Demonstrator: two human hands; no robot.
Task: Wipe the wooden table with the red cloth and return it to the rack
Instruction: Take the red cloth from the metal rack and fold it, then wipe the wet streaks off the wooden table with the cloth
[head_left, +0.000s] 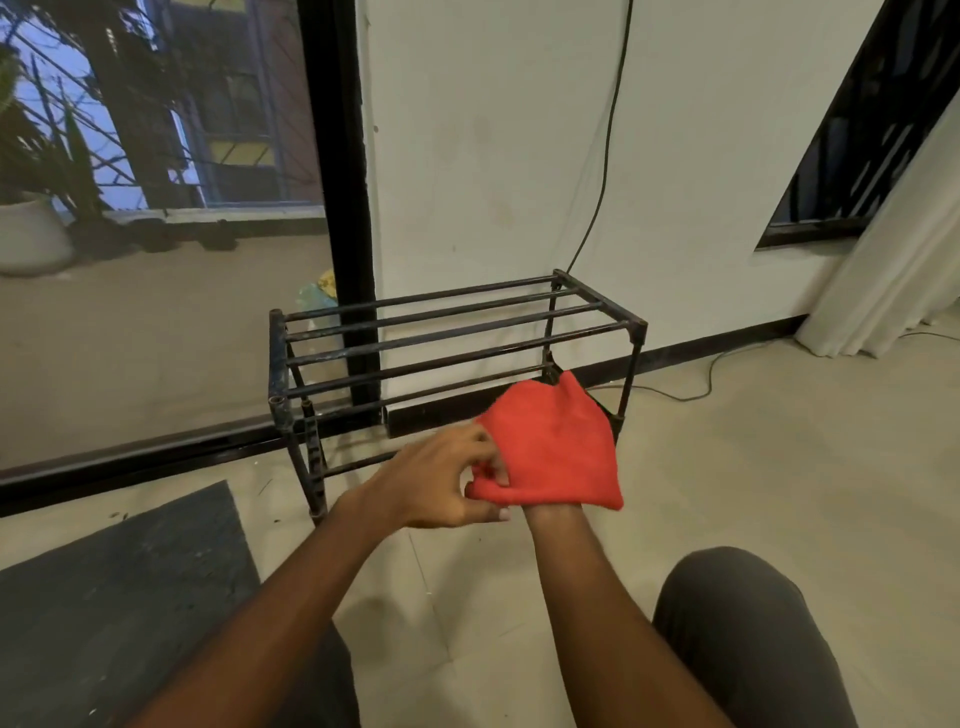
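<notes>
Red cloth (556, 447) up in the air, draped over the right hand and hiding it whole. Only the right wrist (550, 519) showing under the hem, so grip on that side impossible to tell. Left hand (436, 478) at the cloth's lower left edge, fingers curled, pinching a fold of it. Cloth clear of the floor, held in front of the lower right corner of the black metal rack (457, 332), blocking sight of that corner and part of the bottom tier; touching the rack or not, unclear. Rack two-tiered, built of parallel bars, standing on pale floor tiles (779, 467) close before a white wall (493, 156) and a black door post (348, 208). Thin dark cable (605, 156) down the wall behind the rack, trailing off over the floor to the right. Dark grey mat (130, 582) on the floor at left, near the rack's front left leg. White planter (31, 234) beyond the glass, far left. Pale curtain (893, 249) at far right, beside a barred window (872, 130). Knee in grey trousers (743, 634) at lower right.
</notes>
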